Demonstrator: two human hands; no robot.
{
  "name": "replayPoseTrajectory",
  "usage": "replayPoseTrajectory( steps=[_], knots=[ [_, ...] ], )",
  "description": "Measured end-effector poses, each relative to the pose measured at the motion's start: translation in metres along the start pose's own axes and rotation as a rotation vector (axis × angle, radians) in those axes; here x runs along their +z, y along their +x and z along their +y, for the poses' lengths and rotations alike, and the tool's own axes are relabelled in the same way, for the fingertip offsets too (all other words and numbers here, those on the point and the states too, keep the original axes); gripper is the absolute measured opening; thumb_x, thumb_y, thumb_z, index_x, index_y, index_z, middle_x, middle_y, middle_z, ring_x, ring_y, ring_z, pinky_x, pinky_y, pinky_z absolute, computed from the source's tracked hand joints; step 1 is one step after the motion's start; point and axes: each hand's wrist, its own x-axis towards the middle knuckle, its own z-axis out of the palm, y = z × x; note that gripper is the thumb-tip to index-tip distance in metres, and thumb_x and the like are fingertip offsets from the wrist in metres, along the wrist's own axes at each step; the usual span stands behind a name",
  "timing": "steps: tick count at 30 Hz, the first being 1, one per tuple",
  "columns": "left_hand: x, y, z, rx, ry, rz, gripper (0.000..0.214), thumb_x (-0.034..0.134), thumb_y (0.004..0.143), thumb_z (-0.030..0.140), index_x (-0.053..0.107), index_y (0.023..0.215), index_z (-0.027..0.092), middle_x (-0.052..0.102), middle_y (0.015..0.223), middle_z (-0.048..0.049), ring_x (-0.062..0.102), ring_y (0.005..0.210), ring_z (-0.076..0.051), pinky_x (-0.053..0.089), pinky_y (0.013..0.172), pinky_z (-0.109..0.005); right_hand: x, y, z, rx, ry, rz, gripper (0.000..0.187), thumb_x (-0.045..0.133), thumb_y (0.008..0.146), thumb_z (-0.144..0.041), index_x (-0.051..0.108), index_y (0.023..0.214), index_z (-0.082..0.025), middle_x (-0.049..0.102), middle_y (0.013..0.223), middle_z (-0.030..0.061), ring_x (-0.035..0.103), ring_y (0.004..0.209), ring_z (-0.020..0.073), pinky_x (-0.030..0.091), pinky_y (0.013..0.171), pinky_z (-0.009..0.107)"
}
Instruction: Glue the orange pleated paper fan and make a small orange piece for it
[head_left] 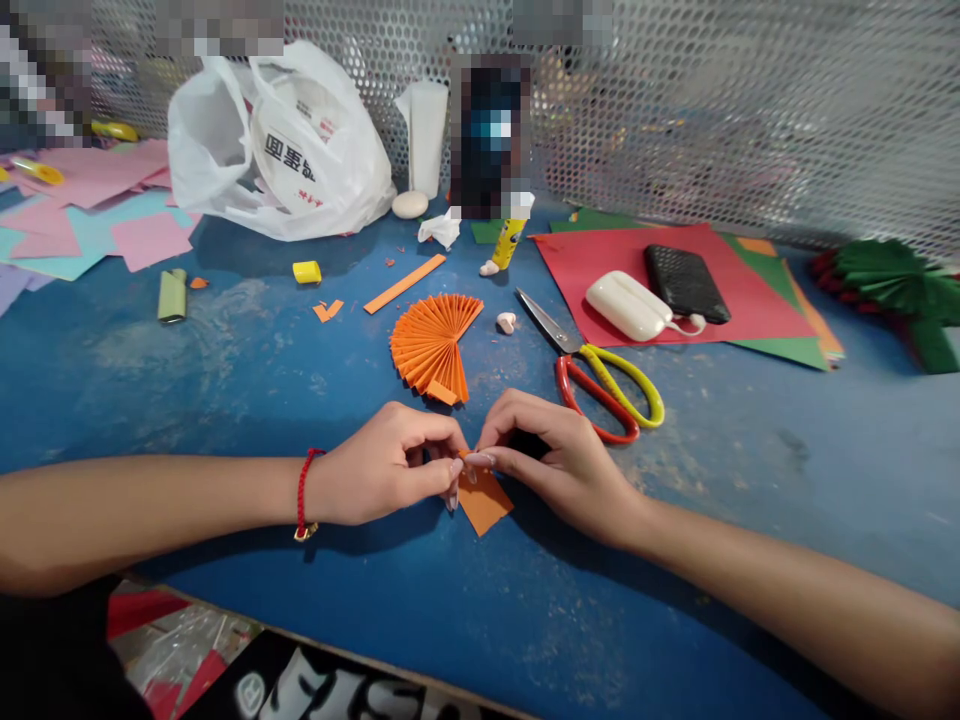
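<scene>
Between my two hands is a small piece of orange paper [486, 505], pinched at its top edge above the blue table. My left hand [394, 460], below a red cord bracelet [303, 495], grips its upper left corner with thumb and fingers. From the other side, my right hand [562, 460] pinches the same edge, the fingertips of both hands nearly meeting. Just beyond them lies an orange pleated paper fan [431, 345], spread in a part circle with a small folded tab on it. Scissors [577, 355] with one red and one yellow handle lie open behind my right hand.
Behind stand a white plastic bag [277, 150] and a glue stick [513, 235]. An orange strip [405, 284] and a yellow cap [307, 272] lie nearer. At right are red paper [555, 260], a white case [628, 306], a black item [686, 283] and green pleated paper [892, 285].
</scene>
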Motion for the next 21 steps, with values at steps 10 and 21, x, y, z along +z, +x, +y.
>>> replayPoseTrajectory(
  steps=[10, 21],
  knots=[
    [-0.0020, -0.0016, -0.0022, 0.037, 0.081, -0.031, 0.020, 0.062, 0.088, 0.029, 0.069, 0.081, 0.011, 0.071, 0.067, -0.0014, 0.054, 0.051, -0.006, 0.039, 0.048, -0.013, -0.0023, 0.0030, -0.0024, 0.045, 0.117, -0.133, 0.010, 0.064, 0.092, -0.020, 0.064, 0.083, -0.017, 0.064, 0.085, -0.0002, 0.059, 0.078, 0.0104, 0.047, 0.073, 0.023],
    [0.0023, -0.0019, -0.0022, 0.236, 0.201, -0.002, 0.026, 0.062, 0.094, 0.023, 0.064, 0.071, 0.012, 0.066, 0.065, 0.0007, 0.057, 0.059, -0.005, 0.042, 0.060, -0.014, -0.0033, 0.0024, -0.0007, -0.035, 0.116, -0.168, 0.013, 0.060, 0.095, -0.023, 0.065, 0.085, -0.018, 0.065, 0.086, 0.0016, 0.061, 0.079, 0.0113, 0.048, 0.074, 0.024]
  ],
)
